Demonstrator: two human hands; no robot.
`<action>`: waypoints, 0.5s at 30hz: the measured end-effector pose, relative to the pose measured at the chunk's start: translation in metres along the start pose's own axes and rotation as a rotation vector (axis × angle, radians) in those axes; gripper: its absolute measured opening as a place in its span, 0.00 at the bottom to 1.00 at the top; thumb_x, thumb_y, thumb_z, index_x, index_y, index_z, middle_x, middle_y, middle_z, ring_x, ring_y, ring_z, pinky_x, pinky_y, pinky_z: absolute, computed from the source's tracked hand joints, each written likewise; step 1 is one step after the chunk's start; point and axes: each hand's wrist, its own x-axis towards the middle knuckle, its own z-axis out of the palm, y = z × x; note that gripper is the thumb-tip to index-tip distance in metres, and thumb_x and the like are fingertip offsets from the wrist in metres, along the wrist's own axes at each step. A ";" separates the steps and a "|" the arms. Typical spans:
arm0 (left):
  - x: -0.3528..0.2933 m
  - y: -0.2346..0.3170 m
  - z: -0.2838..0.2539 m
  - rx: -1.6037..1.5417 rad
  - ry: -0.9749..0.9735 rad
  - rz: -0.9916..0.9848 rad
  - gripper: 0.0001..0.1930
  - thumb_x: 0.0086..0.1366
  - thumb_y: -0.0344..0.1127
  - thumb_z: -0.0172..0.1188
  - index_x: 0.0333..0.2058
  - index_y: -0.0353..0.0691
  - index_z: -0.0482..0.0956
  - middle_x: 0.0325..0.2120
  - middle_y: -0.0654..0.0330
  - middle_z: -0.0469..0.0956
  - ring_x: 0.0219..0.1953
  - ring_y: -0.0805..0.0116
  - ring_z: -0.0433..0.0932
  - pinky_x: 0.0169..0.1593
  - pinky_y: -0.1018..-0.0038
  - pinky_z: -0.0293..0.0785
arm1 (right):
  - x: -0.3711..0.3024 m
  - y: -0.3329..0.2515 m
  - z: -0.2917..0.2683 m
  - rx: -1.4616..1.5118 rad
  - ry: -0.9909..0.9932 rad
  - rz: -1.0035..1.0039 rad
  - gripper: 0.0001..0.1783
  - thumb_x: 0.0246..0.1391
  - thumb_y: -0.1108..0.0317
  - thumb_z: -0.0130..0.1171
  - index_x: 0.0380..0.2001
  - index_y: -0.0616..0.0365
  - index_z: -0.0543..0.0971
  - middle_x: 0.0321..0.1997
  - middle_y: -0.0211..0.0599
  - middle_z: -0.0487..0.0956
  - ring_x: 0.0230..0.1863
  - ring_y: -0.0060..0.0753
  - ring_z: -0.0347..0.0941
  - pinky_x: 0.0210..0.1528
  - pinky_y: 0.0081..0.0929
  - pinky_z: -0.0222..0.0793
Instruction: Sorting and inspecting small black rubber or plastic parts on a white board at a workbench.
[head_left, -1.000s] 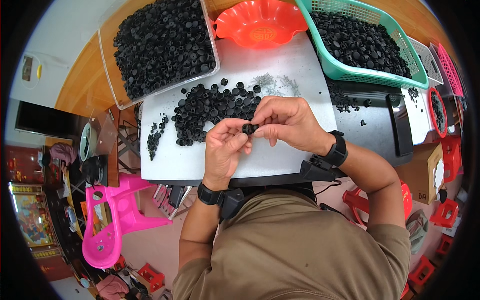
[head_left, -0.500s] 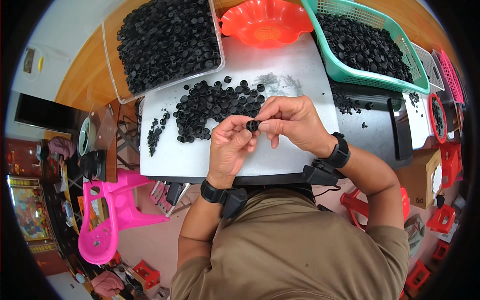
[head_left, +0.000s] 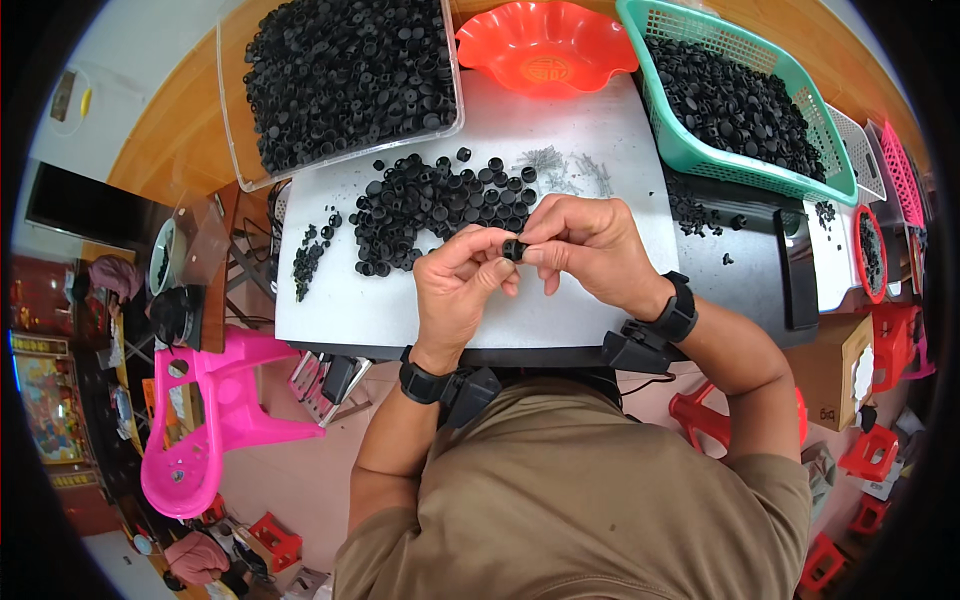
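Between my two hands, over the near part of the white work sheet (head_left: 570, 315), is a small round black plastic part (head_left: 513, 249). My left hand (head_left: 455, 290) pinches it from the left with thumb and forefinger. From the right, my right hand (head_left: 595, 250) grips the same part between thumb and fingertips; whether it also holds a second small piece is hidden. Just beyond my hands lies a loose pile of black round caps (head_left: 440, 205). A smaller heap of tiny black pieces (head_left: 308, 262) sits to its left. Thin pale metal pins (head_left: 565, 170) lie scattered beyond my right hand.
A clear bin of black parts (head_left: 350, 80) stands far left. Beside it is a red wavy-rimmed bowl (head_left: 548, 50), then a green basket (head_left: 655, 100) filled with black parts. A pink plastic chair (head_left: 230, 410) stands left, a cardboard box (head_left: 832, 365) right.
The whole view has shifted slightly. My hands stay together on the black part, which appears slightly turned between my fingertips.
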 end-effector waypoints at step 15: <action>0.001 -0.003 0.002 -0.359 0.027 -0.215 0.12 0.60 0.31 0.59 0.41 0.32 0.76 0.30 0.56 0.78 0.26 0.77 0.75 0.29 0.82 0.73 | 0.002 -0.006 -0.003 0.052 0.025 0.063 0.03 0.50 0.80 0.57 0.30 0.68 0.76 0.25 0.37 0.77 0.20 0.21 0.74 0.18 0.15 0.70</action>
